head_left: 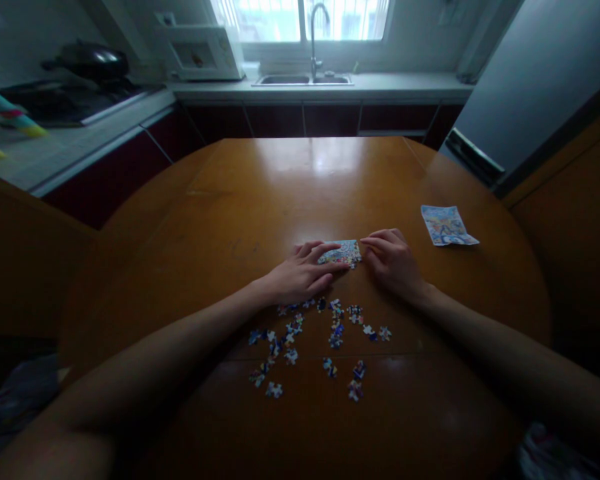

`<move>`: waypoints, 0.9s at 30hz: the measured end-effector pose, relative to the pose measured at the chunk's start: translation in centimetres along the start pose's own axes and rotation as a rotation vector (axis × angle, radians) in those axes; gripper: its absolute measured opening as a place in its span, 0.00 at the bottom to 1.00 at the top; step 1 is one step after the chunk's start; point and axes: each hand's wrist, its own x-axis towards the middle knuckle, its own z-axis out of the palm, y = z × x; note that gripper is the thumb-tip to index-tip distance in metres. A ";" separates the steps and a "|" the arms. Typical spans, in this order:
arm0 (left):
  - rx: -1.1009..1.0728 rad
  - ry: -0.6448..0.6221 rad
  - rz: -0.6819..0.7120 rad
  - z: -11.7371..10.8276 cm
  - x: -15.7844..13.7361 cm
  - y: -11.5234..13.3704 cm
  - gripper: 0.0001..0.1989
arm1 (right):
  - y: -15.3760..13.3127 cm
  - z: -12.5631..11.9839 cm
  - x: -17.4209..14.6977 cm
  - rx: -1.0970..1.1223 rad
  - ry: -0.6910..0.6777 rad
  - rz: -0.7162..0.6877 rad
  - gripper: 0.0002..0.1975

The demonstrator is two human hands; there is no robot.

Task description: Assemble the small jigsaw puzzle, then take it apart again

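Observation:
A partly joined jigsaw puzzle (349, 249) lies on the wooden table, its straight top edge facing away from me. My left hand (307, 270) rests over its left part with the fingers spread, hiding that side. Close against the puzzle's right edge is my right hand (391, 260), its thumb and fingers drawn together. Whatever is between those fingertips, if anything, is too small to make out. Loose jigsaw pieces (291, 357) lie scattered nearer to me, below the left hand. More of them (336, 327) sit in the middle, with a few toward the right.
A creased picture sheet (445, 225) lies to the right on the table (220, 220). Beyond the table's far edge are a counter with a sink (285, 81) and a tap (314, 47). A dark pan (93, 61) stands on the stove at left; a fridge (545, 73) is at right.

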 end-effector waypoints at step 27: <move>-0.070 -0.111 -0.066 -0.5 0.1 -0.1 0.22 | -0.4 1.3 0.3 -0.177 -0.233 0.145 0.21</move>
